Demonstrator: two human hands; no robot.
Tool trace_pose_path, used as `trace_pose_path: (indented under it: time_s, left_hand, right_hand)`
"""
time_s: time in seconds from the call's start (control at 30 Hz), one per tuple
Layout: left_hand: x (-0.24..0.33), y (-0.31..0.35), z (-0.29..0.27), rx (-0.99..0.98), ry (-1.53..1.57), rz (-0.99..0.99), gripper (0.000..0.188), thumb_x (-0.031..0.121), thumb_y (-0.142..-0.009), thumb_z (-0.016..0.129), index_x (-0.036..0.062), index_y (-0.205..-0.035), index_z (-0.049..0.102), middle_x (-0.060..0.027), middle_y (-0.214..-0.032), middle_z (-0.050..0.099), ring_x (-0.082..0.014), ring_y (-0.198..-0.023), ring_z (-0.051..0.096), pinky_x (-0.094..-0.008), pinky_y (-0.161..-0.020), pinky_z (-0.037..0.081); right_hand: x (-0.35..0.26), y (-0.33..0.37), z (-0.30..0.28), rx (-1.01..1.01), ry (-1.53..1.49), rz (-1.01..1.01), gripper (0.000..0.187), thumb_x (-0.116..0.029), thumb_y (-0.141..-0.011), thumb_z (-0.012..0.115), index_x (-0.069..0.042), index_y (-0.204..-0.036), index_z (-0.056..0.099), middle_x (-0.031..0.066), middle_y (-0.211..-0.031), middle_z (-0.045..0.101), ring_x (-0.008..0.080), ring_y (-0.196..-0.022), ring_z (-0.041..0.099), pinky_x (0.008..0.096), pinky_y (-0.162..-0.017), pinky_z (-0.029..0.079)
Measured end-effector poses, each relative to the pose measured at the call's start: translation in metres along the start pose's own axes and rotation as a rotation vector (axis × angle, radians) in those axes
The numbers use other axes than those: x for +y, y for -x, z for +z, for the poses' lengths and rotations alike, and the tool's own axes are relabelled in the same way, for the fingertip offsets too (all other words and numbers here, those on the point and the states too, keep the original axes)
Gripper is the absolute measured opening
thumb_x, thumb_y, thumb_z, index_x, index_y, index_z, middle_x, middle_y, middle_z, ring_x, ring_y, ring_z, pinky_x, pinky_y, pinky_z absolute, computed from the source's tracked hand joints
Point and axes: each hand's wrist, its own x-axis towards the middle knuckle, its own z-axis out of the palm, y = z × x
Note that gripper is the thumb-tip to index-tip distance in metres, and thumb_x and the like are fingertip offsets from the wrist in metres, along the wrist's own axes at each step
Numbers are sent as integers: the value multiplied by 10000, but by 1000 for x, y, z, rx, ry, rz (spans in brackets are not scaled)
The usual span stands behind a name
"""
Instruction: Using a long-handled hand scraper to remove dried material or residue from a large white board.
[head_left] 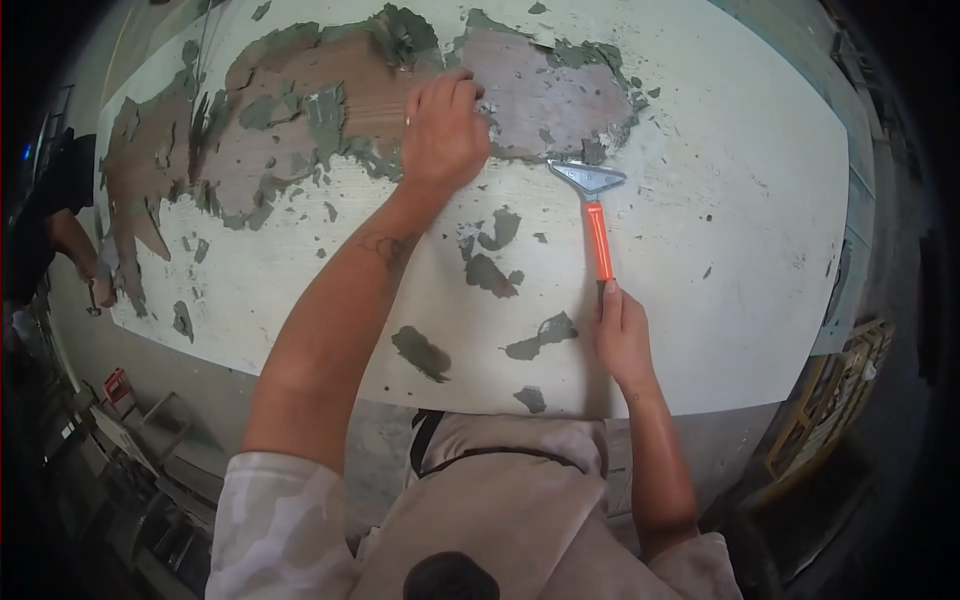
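A large pale board (740, 270) lies before me. Its off-white surface is broken by a long torn patch where brown wood (370, 115) shows, edged with grey-green flakes (325, 120). My right hand (622, 335) grips a scraper (602, 240) with an orange handle; its wide metal head rests at the lower right edge of a lilac-grey bare area (550, 95). My left hand (445, 130) is on the patch, left of that area. Its fingers are curled and closed, and what they hold, if anything, is hidden.
Loose grey-green pieces (422, 352) and crumbs are scattered over the board's near half. Beyond its left end stands another person, whose hand (100, 290) holds a small tool at the edge. A wooden pallet (830, 400) stands at the lower right, and dark racks (150, 460) at lower left.
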Motion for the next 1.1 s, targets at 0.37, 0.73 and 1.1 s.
trace_pose_path:
  time_s: [0.37, 0.73, 1.1]
  left_hand:
    - [-12, -15, -6, -25, -17, 10, 195, 75, -863, 571, 40, -1047, 625, -171, -1228, 648, -369, -1167, 587, -481, -1059, 412]
    - [72, 80, -67, 144, 545, -435, 270, -4, -913, 592, -14, -1184, 590, -156, -1156, 641, -288, -1097, 613, -387, -979, 474]
    - [103, 219, -183, 0, 264, -519, 135, -14, -978, 555, -4, -1112, 567, -171, -1190, 593, -282, -1124, 577, -388, -1017, 449]
  right_hand:
    - [7, -5, 19, 67, 79, -130, 625, -440, -1116, 383, 67, -845, 628, 269, -732, 610, 425, -695, 613, 495, -687, 488]
    - [2, -13, 6, 72, 96, 117, 697, -514, -1106, 381, 36, -736, 595, 123, -609, 582, 221, -559, 609, 408, -575, 496]
    - [-27, -4, 4, -80, -36, 199, 661, -553, -1107, 375, -36, -721, 516, 24, -540, 457, 147, -381, 439, 330, -368, 346]
